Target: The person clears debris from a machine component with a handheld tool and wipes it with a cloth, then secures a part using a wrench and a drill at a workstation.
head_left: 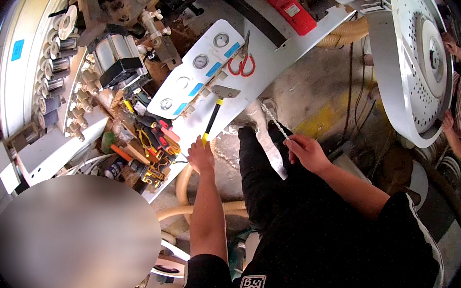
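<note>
My left hand [201, 157] is closed on the lower end of a scraper's yellow and black handle. The scraper [225, 91] has a wide grey blade, which lies over the edge of a white gauge panel [182, 71]. In my right hand [308, 153], pinched between thumb and fingers, is a long thin spiral drill bit [274, 118]. It points up and away from me, over the floor beside the bench. Red-handled scissors [242, 65] lie on the white bench top [267, 65], just beyond the scraper blade.
Pliers, screwdrivers and other hand tools [155, 137] crowd the bench at left. A red case [288, 8] sits at the far end. On the right, another person's hands [450, 123] touch a large white perforated wheel housing [416, 54]. Beige hoses [185, 190] run beneath the bench.
</note>
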Action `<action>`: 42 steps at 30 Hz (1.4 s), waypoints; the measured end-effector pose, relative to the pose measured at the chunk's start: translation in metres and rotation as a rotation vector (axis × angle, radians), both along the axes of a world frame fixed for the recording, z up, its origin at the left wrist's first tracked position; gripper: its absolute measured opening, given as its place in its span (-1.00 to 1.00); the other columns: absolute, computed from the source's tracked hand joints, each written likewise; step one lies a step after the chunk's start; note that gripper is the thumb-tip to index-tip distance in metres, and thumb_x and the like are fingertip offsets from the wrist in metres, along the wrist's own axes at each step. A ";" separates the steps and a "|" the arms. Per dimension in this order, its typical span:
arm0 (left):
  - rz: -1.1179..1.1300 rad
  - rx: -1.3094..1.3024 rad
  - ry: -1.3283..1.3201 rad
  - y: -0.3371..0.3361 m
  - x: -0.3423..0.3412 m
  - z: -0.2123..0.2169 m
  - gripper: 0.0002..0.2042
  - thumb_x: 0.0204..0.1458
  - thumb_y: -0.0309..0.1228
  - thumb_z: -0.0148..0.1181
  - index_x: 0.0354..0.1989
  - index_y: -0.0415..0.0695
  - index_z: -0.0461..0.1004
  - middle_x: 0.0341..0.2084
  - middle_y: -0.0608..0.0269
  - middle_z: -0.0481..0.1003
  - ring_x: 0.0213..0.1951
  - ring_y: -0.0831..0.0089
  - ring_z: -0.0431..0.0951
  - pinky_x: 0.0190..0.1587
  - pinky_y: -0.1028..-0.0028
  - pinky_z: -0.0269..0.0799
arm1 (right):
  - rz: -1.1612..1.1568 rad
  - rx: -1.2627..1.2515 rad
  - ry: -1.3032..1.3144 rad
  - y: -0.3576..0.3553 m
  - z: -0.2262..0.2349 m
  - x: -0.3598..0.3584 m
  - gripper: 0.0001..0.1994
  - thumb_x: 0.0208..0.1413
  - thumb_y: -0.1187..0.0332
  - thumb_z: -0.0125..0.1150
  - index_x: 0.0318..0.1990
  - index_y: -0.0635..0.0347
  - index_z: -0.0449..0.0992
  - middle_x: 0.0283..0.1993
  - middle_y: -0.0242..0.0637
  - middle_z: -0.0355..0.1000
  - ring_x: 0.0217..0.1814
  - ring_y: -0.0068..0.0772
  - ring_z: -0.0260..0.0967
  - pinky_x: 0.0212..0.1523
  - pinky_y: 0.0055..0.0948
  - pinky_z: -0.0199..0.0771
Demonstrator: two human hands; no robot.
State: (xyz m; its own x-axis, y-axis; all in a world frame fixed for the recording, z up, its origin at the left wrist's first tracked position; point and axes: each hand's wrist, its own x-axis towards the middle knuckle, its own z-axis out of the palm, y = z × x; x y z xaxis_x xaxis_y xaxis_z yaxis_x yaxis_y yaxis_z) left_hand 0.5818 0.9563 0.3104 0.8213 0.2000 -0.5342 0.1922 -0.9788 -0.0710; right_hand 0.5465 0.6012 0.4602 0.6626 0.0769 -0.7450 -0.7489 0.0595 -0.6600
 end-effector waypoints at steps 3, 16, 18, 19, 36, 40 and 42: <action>0.052 0.018 -0.077 -0.018 0.023 0.011 -0.44 0.11 -0.22 0.29 0.31 0.08 0.30 0.11 0.17 0.41 0.18 0.14 0.35 0.07 0.04 0.38 | 0.040 -0.068 -0.059 -0.014 0.011 -0.002 -0.75 0.37 0.27 0.11 -0.05 0.31 0.52 -0.48 -0.39 0.45 -0.45 -0.62 0.40 -0.39 -0.52 0.42; 0.247 -1.243 -0.127 -0.135 0.077 0.249 -0.61 0.36 -0.21 0.02 -0.51 -0.19 0.31 -0.68 0.47 0.22 -0.55 0.67 0.17 -0.50 0.51 0.13 | 0.483 -0.130 -0.219 -0.056 0.122 0.034 -0.78 0.31 0.31 0.20 -0.08 0.28 0.60 -0.35 -0.32 0.52 -0.39 -0.53 0.45 -0.34 -0.46 0.46; 0.254 -1.238 -0.132 -0.133 0.075 0.265 -0.59 0.34 -0.23 0.05 -0.55 -0.20 0.28 -0.70 0.47 0.19 -0.57 0.66 0.13 -0.52 0.49 0.10 | 0.532 -0.046 -0.183 -0.059 0.127 0.037 -0.77 0.30 0.29 0.21 -0.09 0.28 0.60 -0.32 -0.26 0.54 -0.36 -0.44 0.49 -0.30 -0.43 0.48; 0.206 -1.248 -0.203 -0.135 0.074 0.274 -0.58 0.33 -0.26 0.07 -0.58 -0.20 0.25 -0.73 0.44 0.17 -0.58 0.64 0.11 -0.55 0.45 0.08 | 0.567 -0.049 -0.332 -0.059 0.126 0.039 -0.78 0.30 0.29 0.21 -0.09 0.27 0.60 -0.30 -0.23 0.55 -0.33 -0.38 0.50 -0.28 -0.40 0.48; -0.080 -1.081 -0.188 -0.151 0.056 0.336 -0.59 0.26 -0.22 0.14 -0.58 -0.24 0.34 -0.73 -0.07 0.35 -0.64 -0.04 0.39 -0.56 0.16 0.24 | 0.592 -0.025 -0.674 -0.009 0.178 0.084 -0.86 0.12 0.37 0.31 -0.23 0.23 0.64 -0.42 -0.08 0.52 -0.45 -0.18 0.49 -0.38 -0.30 0.45; -0.168 -1.007 -0.248 -0.156 0.051 0.333 -0.55 0.26 -0.13 0.14 -0.59 -0.21 0.37 -0.71 -0.08 0.40 -0.58 -0.12 0.47 -0.54 0.07 0.30 | 0.615 -0.173 -0.686 -0.008 0.180 0.076 -0.88 0.02 0.37 0.32 -0.31 0.19 0.63 -0.47 -0.08 0.49 -0.52 -0.14 0.45 -0.45 -0.30 0.43; -0.209 -0.970 -0.227 -0.156 0.052 0.335 -0.55 0.26 -0.12 0.13 -0.59 -0.21 0.37 -0.71 -0.08 0.41 -0.57 -0.13 0.48 -0.53 0.07 0.32 | 0.604 -0.206 -0.733 -0.005 0.177 0.072 -0.89 -0.01 0.36 0.32 -0.35 0.18 0.62 -0.48 -0.07 0.48 -0.54 -0.12 0.43 -0.46 -0.30 0.43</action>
